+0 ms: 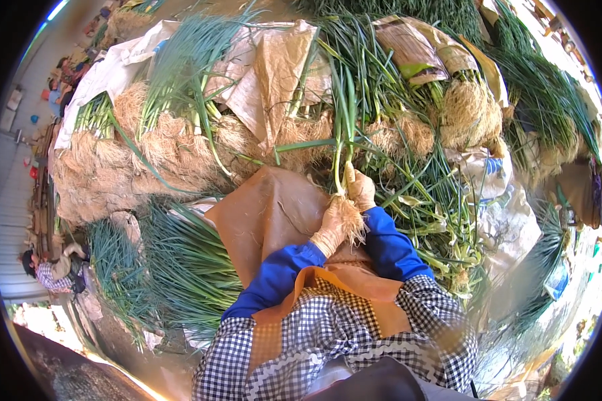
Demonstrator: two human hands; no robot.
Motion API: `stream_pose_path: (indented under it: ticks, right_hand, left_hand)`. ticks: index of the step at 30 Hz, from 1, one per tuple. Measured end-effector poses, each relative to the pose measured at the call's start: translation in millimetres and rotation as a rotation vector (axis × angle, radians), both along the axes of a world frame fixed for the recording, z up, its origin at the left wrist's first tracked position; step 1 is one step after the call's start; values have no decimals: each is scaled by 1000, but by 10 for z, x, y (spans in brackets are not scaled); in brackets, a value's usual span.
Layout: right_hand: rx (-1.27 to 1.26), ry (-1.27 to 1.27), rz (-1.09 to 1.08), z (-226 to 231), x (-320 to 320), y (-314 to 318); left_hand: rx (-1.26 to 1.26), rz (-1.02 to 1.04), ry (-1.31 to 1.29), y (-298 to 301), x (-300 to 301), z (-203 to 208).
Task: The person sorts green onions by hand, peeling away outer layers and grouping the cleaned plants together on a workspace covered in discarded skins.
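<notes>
A few green onions (340, 155) stand upright before me, leaves pointing away and roots toward me. My left hand (332, 230) is closed round their shaggy root end. Just above it, my right hand (362, 190) has its fingers closed against the pale stems, with the thumb pointing up. A brown apron sheet (264, 210) covers my lap beneath the hands. Close to my right forearm lies a loose pile of green leaves and yellowish peelings (428, 234). What the palms cover is hidden.
Rows of rooted green onions (174, 134) lie across the far side, partly under beige sacks (274, 73). More green onions (187, 260) are heaped to my left. Further bundles (548, 100) lie at the far right. Another person (57, 274) sits at the far left.
</notes>
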State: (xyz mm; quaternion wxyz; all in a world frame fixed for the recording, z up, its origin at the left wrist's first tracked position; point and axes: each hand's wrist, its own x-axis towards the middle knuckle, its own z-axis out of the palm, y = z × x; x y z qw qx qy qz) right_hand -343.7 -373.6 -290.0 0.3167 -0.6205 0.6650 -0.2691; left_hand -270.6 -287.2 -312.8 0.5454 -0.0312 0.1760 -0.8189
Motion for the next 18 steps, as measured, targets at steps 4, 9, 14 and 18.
stream_pose_path:
  ticks: [4, 9, 14, 18]
  right_hand:
    - [-84, -13, 34, 139, -361, 218]
    - [626, -482, 355, 1095, -1167, 740]
    - [-90, 364, 358, 672, -1327, 142]
    - [-547, 303, 388, 548, -616, -690]
  left_hand:
    - [368, -34, -479, -139, -255, 183]
    - [326, 2, -469, -79, -85, -200]
    - [208, -125, -700, -81, -146, 99]
    - [106, -172, -1203, -69, -224, 467]
